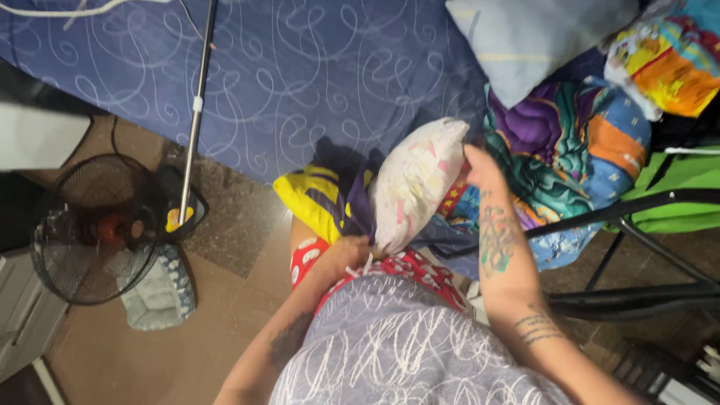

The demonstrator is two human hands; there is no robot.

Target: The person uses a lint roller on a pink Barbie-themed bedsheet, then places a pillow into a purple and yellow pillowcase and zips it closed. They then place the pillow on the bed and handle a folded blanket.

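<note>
Grey scribble-patterned shirt point(405, 352) fills the bottom edge, both forearms reaching out from it. Left hand point(346, 251) is closed on the lower end of a small pale pillow point(416, 184), pinching its corner along with the yellow and purple case point(330, 195) that hangs just left of that hand. Right hand point(480, 166) presses against the pillow's upper right side; its fingers are hidden behind the pillow, so I cannot tell how far they curl. Beyond both hands lies a bed point(300, 67) with a blue swirl sheet. Right of the right hand sits a colourful blanket point(570, 150). Far left of the left hand stands a floor fan point(94, 229).
</note>
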